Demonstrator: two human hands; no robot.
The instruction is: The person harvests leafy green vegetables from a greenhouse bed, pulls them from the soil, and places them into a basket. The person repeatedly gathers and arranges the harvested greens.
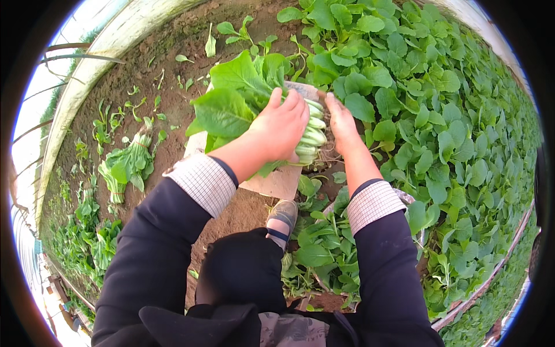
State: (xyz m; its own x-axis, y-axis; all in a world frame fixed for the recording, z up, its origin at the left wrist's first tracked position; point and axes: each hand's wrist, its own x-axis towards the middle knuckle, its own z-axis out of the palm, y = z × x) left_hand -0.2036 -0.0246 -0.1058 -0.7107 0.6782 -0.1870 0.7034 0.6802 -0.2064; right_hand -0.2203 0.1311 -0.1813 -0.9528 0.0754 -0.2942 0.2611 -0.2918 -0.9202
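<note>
The person wears a dark jacket, almost black. Its left sleeve (153, 217) and right sleeve (384, 254) look thick and soft. Each ends in a wide turned-back cuff (199, 182), whitish with thin little checks, and a dark band (370, 184) shows just past the checks. A dark pointy flap (193, 324) is low on the front, near a grey patch of cloth (292, 331) with a pattern. The trouser leg (240, 272) is plain black. The shoe (287, 207) has a brownish-green toe. The left hand (280, 124) and right hand (345, 124) are bare.
</note>
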